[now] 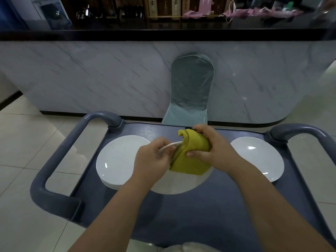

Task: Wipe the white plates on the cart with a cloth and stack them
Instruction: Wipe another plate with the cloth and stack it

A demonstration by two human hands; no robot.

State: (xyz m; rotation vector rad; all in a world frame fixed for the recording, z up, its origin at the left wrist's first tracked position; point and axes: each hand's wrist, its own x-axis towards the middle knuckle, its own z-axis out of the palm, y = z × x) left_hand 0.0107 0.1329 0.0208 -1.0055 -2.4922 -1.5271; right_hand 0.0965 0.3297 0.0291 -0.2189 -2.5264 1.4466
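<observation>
My left hand grips the rim of a white plate held tilted above the middle of the blue cart. My right hand holds a yellow-green cloth folded over the plate's far edge, and the cloth hides much of the plate. A stack of white plates lies on the cart at the left. One white plate lies alone at the right.
The cart has thick grey handles at the left and right. A covered chair stands just beyond the cart against a marble-faced counter with a dark top. Pale floor tiles surround the cart.
</observation>
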